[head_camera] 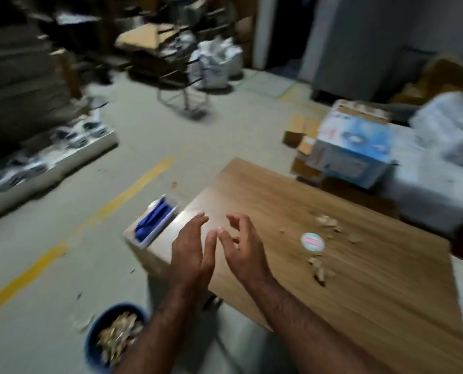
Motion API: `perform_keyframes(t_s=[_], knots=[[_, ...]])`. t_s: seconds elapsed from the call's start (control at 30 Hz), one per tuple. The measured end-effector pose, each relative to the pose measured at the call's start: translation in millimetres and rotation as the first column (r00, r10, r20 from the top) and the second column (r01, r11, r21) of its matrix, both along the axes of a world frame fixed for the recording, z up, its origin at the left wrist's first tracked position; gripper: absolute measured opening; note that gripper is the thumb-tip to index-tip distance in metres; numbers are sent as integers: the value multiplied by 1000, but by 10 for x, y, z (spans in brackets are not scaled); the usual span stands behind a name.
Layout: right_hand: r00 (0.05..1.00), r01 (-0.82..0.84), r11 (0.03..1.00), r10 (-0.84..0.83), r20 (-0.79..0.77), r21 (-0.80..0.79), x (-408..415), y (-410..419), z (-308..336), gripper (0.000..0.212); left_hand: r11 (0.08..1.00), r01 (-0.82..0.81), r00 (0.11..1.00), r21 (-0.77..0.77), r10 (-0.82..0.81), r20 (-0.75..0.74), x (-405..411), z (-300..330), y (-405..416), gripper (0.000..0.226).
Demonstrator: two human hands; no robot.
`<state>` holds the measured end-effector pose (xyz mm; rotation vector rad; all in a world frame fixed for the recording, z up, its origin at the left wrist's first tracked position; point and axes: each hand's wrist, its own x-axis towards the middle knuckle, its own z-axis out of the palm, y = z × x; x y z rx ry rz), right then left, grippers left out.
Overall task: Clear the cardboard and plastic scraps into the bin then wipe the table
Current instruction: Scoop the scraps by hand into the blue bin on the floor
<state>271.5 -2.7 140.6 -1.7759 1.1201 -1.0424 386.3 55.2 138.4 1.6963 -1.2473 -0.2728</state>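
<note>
Wooden table point(360, 265), both hands point(189, 244) raised, fingers point(234, 220) loosely spread

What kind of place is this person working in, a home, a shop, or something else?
Most likely a warehouse or packing storeroom. The bare concrete floor has a painted yellow line, flattened cardboard is piled on a cart at the back, and printed cartons sit beside the wooden table.

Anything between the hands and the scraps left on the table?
Nothing visible. Both hands hover empty over the table's near-left part; the scraps lie to their right on bare wood. A round sticker lies flat among them, blocking nothing.
</note>
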Motion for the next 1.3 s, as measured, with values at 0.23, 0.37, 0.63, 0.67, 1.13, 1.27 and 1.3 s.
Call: perform_keyframes(t_s=[0.23, 0.37, 0.63, 0.67, 1.13, 1.27, 1.3], knots=[[959, 282, 959, -282, -34, 14, -1507, -209, -73, 53, 944, 324, 936, 63, -329, 127, -1263, -34, -500, 54], [918, 396, 917, -396, -24, 36, -2112, -258, -296, 52, 891, 428, 871, 150, -451, 194, -1744, -200, -681, 52], [873, 461, 886, -442, -206, 50, -2610, -359, -909, 56, 827, 374, 815, 421, -509, 276, -1968, -667, -783, 75], [867, 456, 889, -433, -247, 45, -2618, -350, -998, 61, 809, 364, 805, 461, -523, 281, -1952, -748, -783, 79], [470, 413, 903, -321, -822, -116, -2388, -723, -1995, 86, 688, 218, 796, 693, -536, 282, -1406, -1669, -1817, 87], [415, 422, 897, -321, -852, -132, -2271, -1218, -2174, 83, 685, 208, 761, 698, -562, 325, -1283, -1956, -2387, 82], [400, 434, 890, -327, -856, -137, -2278, -1332, -2204, 83, 666, 223, 745, 712, -587, 315, -1324, -2031, -2490, 83]])
